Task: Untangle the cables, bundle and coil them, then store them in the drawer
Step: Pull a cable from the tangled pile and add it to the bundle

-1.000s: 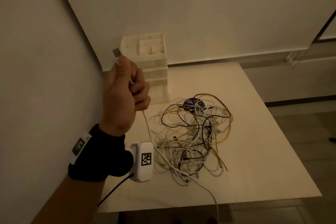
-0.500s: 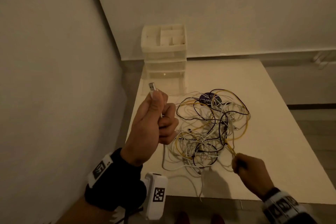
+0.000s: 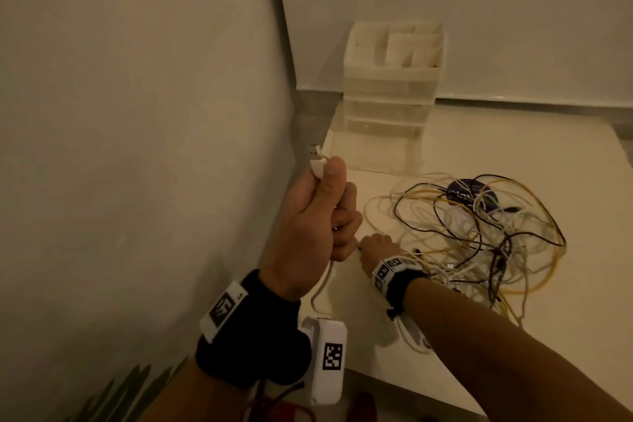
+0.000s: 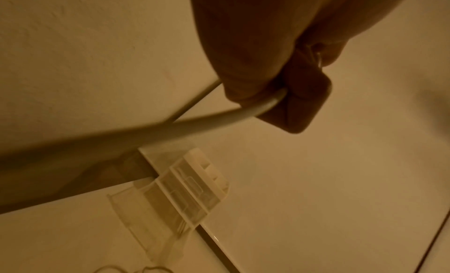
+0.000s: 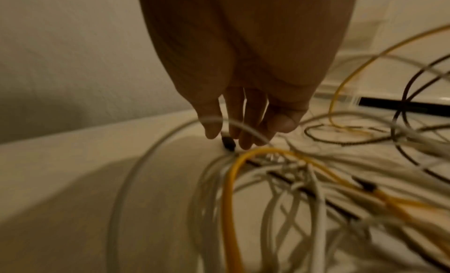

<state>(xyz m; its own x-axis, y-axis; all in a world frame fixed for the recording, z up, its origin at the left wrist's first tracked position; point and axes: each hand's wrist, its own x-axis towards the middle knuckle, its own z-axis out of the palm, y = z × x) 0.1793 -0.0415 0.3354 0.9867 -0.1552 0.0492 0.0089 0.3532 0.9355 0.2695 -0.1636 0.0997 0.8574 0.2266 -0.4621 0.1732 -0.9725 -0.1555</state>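
Above the table's (image 3: 513,336) near corner, the left hand (image 3: 308,226) grips a white cable (image 4: 207,121) to pull it free. The right hand (image 5: 246,111), fingers extended and holding nothing, reaches into the tangle (image 3: 479,243), probably to steady it.

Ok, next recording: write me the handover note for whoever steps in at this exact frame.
Left hand: raised in a fist around the white USB cable, with the metal plug sticking out above the thumb.
Right hand: fingers straight, reaching down to the near-left edge of the tangled pile of white, yellow and black cables; it grips nothing yet.
The translucent plastic drawer unit stands at the back of the white table, bottom drawer pulled out.
Done: one cable end found.
Left: free that cable, untangle the rest, coil, bundle and store them all.
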